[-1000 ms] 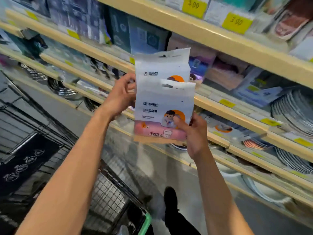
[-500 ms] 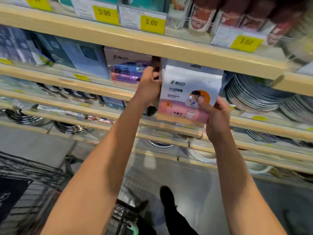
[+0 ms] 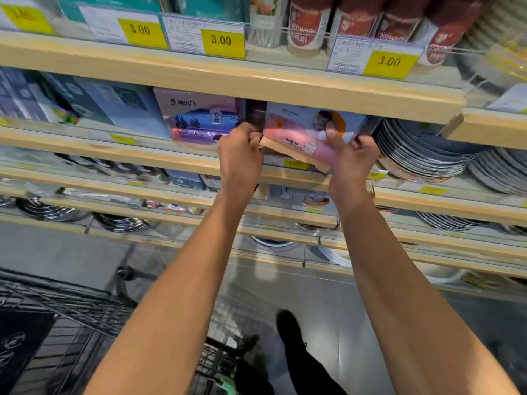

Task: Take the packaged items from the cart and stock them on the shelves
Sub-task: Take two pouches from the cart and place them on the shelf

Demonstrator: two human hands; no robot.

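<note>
A white-and-pink packaged item (image 3: pixel 299 135) with an orange cartoon circle is tilted back into the gap on the second wooden shelf (image 3: pixel 176 162). My left hand (image 3: pixel 241 155) grips its lower left corner. My right hand (image 3: pixel 352 158) holds its lower right edge, thumb pressed on the front. The pack's top is hidden under the shelf board above (image 3: pixel 228 78). The black wire cart (image 3: pixel 65 315) stands at the lower left.
A purple pack (image 3: pixel 199 118) and blue boxes (image 3: pixel 119 104) stand left of the gap. Stacked plates (image 3: pixel 422 155) sit right of it. Yellow 3.00 price tags (image 3: pixel 224 42) line the upper shelf. Lower shelves hold metal bowls (image 3: pixel 48 209). My black shoe (image 3: pixel 291 334) is on the grey floor.
Both hands have carried the packs from in front of me up and forward into the shelf gap; the pack's upper half has slid under the board above.
</note>
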